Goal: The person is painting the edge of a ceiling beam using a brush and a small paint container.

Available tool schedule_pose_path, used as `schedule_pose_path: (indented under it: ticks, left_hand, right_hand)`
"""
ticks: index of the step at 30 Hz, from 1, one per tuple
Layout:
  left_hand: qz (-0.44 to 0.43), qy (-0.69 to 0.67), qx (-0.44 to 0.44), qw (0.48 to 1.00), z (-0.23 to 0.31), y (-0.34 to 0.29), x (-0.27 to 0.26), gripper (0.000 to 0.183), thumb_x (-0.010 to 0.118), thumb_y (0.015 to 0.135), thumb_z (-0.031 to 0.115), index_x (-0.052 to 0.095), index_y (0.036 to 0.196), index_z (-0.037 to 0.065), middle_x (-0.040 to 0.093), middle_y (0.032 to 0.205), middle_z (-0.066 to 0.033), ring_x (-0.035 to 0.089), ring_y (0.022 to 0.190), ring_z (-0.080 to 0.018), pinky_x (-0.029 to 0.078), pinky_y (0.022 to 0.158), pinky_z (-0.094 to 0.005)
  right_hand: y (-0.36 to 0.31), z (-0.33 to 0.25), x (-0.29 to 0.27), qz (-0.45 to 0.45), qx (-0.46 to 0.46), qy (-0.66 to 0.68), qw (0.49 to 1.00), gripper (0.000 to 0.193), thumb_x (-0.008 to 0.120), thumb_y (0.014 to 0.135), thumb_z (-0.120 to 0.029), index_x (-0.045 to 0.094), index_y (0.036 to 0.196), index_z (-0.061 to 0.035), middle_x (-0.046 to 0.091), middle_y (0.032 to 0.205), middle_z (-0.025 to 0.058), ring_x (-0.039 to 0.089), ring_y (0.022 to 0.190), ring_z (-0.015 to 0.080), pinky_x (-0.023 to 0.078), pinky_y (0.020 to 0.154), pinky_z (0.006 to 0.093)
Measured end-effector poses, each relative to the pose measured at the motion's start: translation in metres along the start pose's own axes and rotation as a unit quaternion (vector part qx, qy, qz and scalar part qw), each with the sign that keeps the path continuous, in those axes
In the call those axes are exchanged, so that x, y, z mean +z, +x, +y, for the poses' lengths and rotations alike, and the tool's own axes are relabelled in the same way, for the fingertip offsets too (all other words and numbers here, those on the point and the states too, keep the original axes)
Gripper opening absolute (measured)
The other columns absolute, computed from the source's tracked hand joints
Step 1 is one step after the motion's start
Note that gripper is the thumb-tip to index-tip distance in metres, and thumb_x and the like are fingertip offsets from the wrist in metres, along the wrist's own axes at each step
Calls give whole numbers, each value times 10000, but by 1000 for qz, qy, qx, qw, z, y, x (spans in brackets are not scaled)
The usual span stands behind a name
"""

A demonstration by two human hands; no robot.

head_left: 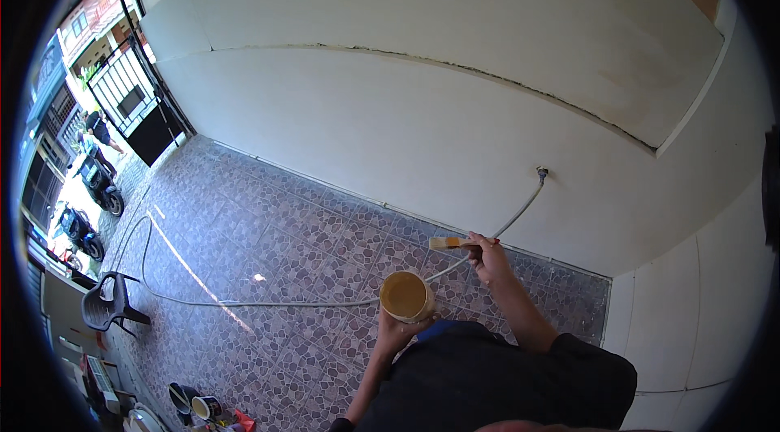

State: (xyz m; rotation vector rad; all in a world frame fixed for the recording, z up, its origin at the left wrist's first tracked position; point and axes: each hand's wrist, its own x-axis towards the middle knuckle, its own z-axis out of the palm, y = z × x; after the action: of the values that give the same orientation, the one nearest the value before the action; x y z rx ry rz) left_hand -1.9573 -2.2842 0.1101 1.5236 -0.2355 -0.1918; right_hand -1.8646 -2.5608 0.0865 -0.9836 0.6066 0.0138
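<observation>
A round tub of tan, paint-like liquid (405,295) rests in my left hand (395,330), its open top facing up. My left fingers wrap round its lower side, partly hidden beneath it. To the right of the tub and slightly farther off, my right hand (485,257) grips a flat paintbrush (448,243) by the handle. Its pale bristles point left, apart from the tub and from the wall.
A hose (284,303) runs over the patterned tile floor (268,261) to a tap (543,173) on the white wall (390,115). At left stand a dark plastic chair (114,306), buckets (206,408), parked motorbikes (99,186) and a gate (134,103); people (99,128) are outside.
</observation>
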Motion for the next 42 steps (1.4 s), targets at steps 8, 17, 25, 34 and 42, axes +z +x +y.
schedule_pose_path:
  ticks: [8,17,25,34,42]
  left_hand:
    - [42,-26,13,999,-5,68,-40,612,971,746,90,634,1250,7,734,1156,-90,718,1057,-186,590,926,-359]
    - [99,95,-1,990,-24,146,-100,956,1020,684,194,448,1422,-14,617,1300,-141,657,1174,-242,543,1000,-385]
    - [84,67,56,993,0,190,-151,1023,1031,654,257,441,1441,-24,557,1350,-174,598,1244,-308,492,1062,-446]
    - [-65,112,76,989,10,194,-240,906,1004,678,215,525,1415,-1,611,1342,-173,631,1245,-322,509,1057,-448]
    - [-134,96,85,983,17,191,-277,890,999,702,233,526,1420,4,643,1318,-163,666,1222,-302,533,1045,-431]
  right_hand:
    - [66,-13,76,-55,2,7,998,211,773,994,-254,706,1049,-62,747,834,90,611,615,123,449,528,263]
    - [129,-40,145,-118,-27,11,993,288,727,1047,-285,687,1068,-1,766,846,121,730,699,165,525,579,264]
    - [107,-34,211,-92,-91,-80,988,317,717,1053,-324,654,1119,-20,776,964,128,792,882,192,581,673,248]
    - [52,16,261,-19,-171,-16,985,318,717,1052,-298,633,1154,-9,761,1028,143,791,916,203,602,698,249]
    - [-6,11,279,89,-254,-49,962,292,709,1056,-287,644,1117,-9,762,938,133,776,809,198,565,624,260]
